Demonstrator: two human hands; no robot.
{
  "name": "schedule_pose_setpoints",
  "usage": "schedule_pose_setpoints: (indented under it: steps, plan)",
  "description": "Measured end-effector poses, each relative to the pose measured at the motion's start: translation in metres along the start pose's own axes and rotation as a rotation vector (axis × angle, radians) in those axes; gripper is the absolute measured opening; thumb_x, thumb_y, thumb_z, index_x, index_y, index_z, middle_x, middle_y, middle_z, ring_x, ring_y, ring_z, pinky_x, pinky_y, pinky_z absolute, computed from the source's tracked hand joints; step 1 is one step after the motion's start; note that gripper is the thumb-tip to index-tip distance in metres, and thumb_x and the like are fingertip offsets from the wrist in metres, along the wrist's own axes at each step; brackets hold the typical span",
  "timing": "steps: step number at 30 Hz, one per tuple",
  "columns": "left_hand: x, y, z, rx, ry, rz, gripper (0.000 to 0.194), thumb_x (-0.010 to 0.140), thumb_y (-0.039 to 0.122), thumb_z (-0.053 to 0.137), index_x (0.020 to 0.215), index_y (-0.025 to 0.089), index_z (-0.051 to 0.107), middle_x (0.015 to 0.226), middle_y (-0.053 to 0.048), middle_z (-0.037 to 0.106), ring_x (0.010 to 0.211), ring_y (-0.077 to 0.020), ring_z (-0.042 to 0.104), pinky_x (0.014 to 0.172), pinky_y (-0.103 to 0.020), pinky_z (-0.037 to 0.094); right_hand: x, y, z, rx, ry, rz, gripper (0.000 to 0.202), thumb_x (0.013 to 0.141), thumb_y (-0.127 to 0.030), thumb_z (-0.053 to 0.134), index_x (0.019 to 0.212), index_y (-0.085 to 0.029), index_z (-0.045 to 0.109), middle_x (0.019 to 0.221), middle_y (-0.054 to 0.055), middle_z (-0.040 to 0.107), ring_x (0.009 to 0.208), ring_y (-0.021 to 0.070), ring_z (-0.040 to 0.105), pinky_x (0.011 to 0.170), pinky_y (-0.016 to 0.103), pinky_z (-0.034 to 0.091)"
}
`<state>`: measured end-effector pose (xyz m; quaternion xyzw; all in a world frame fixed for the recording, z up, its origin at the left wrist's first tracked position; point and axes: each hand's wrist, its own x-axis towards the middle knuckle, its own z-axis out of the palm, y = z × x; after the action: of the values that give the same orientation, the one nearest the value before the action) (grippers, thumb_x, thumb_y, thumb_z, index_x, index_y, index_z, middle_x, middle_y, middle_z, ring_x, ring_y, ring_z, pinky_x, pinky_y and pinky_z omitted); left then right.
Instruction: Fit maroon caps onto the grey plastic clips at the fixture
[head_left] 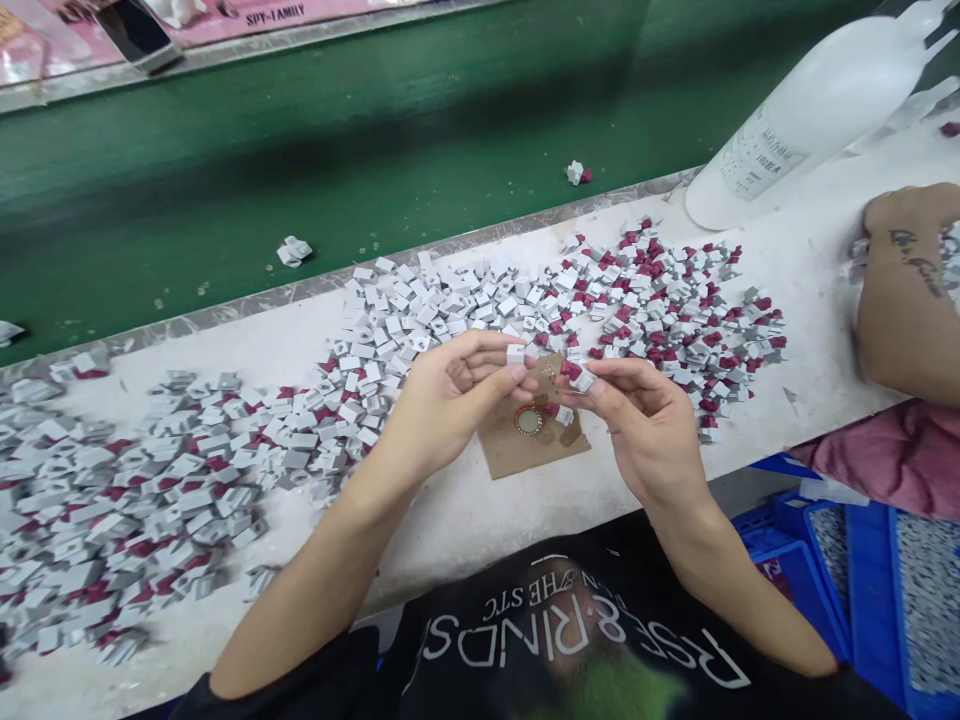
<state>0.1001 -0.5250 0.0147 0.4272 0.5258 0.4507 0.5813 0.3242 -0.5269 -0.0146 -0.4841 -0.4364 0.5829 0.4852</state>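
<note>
My left hand [461, 395] is closed on a small white block [515, 354], pinched between thumb and fingertips above a piece of brown cardboard [510, 450]. Facing it, my right hand [637, 410] grips a white and dark red piece [577, 376]. The two held pieces are apart. On the cardboard lie a round, red-rimmed item [529, 420] and another white and red piece [559, 411]. Plain white blocks [420, 300] are heaped behind my left hand, and red and white pieces [660, 290] behind my right.
More grey-white and red pieces [150, 500] cover the table's left side. A large white bottle [810, 120] stands at the back right, near another person's arm [911, 300]. Behind the table runs a green surface [300, 150] with a few loose pieces. Blue bins [870, 590] are at lower right.
</note>
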Motion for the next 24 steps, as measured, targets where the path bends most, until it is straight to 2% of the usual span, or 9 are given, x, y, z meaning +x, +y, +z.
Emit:
schedule_pose_setpoints:
  steps: [4, 8, 12, 16, 20, 24]
  plan:
    - [0.006, -0.003, 0.013, -0.094, -0.018, 0.011, 0.030, 0.087, 0.038, 0.099, 0.108, 0.023, 0.084, 0.098, -0.007, 0.089, 0.090, -0.0270, 0.088, 0.089, -0.043, 0.077, 0.012, -0.003, 0.005, -0.001, 0.003, -0.047, 0.024, 0.098, -0.050, 0.091, 0.113, -0.032, 0.085, 0.112, 0.004, 0.088, 0.109, 0.0290, 0.086, 0.105, 0.054, 0.073]
    - [0.011, -0.004, 0.017, -0.106, -0.053, 0.014, 0.029, 0.088, 0.039, 0.098, 0.110, 0.025, 0.086, 0.096, -0.006, 0.089, 0.091, -0.0277, 0.088, 0.084, -0.042, 0.076, 0.019, -0.005, 0.010, -0.046, 0.012, -0.064, 0.025, 0.097, -0.053, 0.090, 0.111, -0.032, 0.087, 0.109, 0.004, 0.088, 0.105, 0.0276, 0.085, 0.098, 0.049, 0.073]
    - [0.014, -0.004, 0.017, -0.117, -0.063, 0.011, 0.026, 0.087, 0.037, 0.099, 0.107, 0.025, 0.087, 0.099, -0.006, 0.089, 0.087, -0.0257, 0.087, 0.080, -0.040, 0.076, 0.022, -0.007, 0.012, 0.019, 0.016, -0.029, 0.024, 0.091, -0.051, 0.095, 0.105, -0.031, 0.089, 0.106, 0.004, 0.089, 0.102, 0.0263, 0.084, 0.095, 0.044, 0.073]
    - [0.016, -0.006, 0.017, -0.115, -0.080, -0.002, 0.024, 0.090, 0.037, 0.097, 0.109, 0.026, 0.086, 0.102, -0.006, 0.090, 0.085, -0.0247, 0.086, 0.078, -0.039, 0.075, 0.022, -0.007, 0.011, 0.034, 0.011, -0.024, 0.019, 0.092, -0.046, 0.095, 0.104, -0.032, 0.090, 0.107, 0.004, 0.089, 0.102, 0.0256, 0.084, 0.092, 0.042, 0.073]
    - [0.016, -0.007, 0.017, -0.091, -0.074, -0.001, 0.025, 0.090, 0.039, 0.097, 0.109, 0.026, 0.087, 0.104, -0.007, 0.090, 0.090, -0.0266, 0.087, 0.081, -0.041, 0.075, 0.020, -0.009, 0.008, -0.045, -0.019, -0.035, 0.016, 0.097, -0.045, 0.090, 0.106, -0.032, 0.090, 0.109, 0.005, 0.089, 0.104, 0.0271, 0.084, 0.090, 0.042, 0.074]
    - [0.017, -0.003, 0.014, -0.026, -0.085, 0.055, 0.020, 0.087, 0.036, 0.099, 0.103, 0.027, 0.089, 0.104, -0.007, 0.089, 0.095, -0.0271, 0.088, 0.087, -0.041, 0.076, 0.021, -0.015, 0.006, -0.147, -0.081, -0.089, 0.014, 0.099, -0.043, 0.087, 0.106, -0.032, 0.092, 0.102, 0.005, 0.088, 0.095, 0.0257, 0.084, 0.082, 0.040, 0.074]
